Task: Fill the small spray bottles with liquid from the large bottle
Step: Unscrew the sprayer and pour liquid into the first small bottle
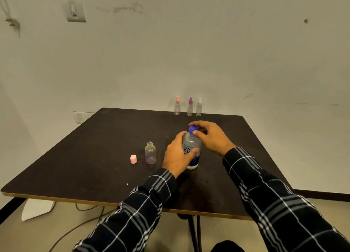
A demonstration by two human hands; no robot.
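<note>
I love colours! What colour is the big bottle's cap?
Blue. The head view shows it best: the right hand pinches the cap on the big bottle.

The bottle cap is blue, the loose cap pink, sleeves black-and-white plaid, table seemingly dark brown.

Matt dark wood-look table; clear glossy plastic open bottle; checked cloth sleeves; opaque pink plastic cap at its nine o'clock.

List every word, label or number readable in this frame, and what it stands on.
"re-" above "nu": label of the large bottle, partly covered by the left hand.
Lower label print: too blurred to read.
No text visible on the blue cap, open small bottle or pink cap.
</note>
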